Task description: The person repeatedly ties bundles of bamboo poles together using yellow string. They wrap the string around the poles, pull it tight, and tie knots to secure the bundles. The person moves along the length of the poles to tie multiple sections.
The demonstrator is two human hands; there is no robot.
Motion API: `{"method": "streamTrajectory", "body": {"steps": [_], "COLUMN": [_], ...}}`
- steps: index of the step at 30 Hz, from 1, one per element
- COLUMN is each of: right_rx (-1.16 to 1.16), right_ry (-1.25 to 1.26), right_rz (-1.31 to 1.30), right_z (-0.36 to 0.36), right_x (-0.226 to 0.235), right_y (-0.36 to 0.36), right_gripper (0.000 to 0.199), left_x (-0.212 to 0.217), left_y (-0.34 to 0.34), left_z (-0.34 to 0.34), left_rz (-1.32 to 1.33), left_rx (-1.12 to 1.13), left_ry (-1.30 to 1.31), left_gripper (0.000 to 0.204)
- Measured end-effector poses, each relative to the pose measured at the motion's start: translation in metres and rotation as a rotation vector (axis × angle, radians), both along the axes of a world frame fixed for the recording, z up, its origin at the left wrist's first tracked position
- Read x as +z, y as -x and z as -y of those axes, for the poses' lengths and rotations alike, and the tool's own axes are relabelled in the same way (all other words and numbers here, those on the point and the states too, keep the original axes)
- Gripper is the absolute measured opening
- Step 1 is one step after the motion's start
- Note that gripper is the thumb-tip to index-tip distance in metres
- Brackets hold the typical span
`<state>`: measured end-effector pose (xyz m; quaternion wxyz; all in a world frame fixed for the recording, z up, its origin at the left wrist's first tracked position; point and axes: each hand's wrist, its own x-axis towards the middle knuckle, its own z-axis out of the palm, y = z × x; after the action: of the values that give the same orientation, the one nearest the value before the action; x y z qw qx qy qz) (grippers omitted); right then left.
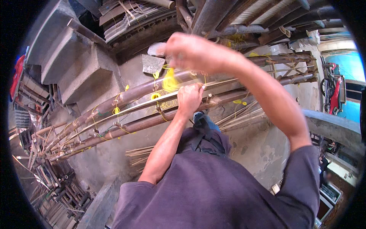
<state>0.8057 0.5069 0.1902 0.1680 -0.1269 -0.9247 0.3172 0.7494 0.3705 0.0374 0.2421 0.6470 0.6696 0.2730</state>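
Note:
A bamboo frame (126,110) of long brown poles and thin pale strips runs from lower left to upper right in front of me. My left hand (189,99) is closed around a thin pale strip at the frame's middle, next to a yellow cord binding (170,82). My right hand (187,51) is raised above the frame, blurred, fingers pinched on yellow cord that leads down to the binding. More yellow ties (116,110) sit along the poles to the left.
Concrete steps (72,61) rise at the upper left. Loose bamboo strips (139,152) lie on the concrete floor below the frame. More bamboo poles (236,15) are stacked overhead. A bamboo rack (57,183) stands at lower left; a red vehicle (335,91) is at the far right.

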Motion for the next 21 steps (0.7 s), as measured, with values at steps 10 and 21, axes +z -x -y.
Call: {"method": "streamTrajectory", "body": {"steps": [10,21], "right_rx": [-0.528,-0.133], "right_ry": [0.856,0.385], "right_rz": [-0.353,0.449], "right_z": [0.063,0.164], "right_x": [-0.081,-0.183], "right_y": [-0.067,-0.107], "right_gripper": [0.012,0.022], "left_x": [-0.004,0.012], "left_y": [-0.005,0.014], "left_z": [0.003,-0.130], "left_rz": [-0.175,0.626], "left_rx": [-0.013,0.073], "left_ry": [0.070,0.458], "left_gripper": [0.026,0.033]}}
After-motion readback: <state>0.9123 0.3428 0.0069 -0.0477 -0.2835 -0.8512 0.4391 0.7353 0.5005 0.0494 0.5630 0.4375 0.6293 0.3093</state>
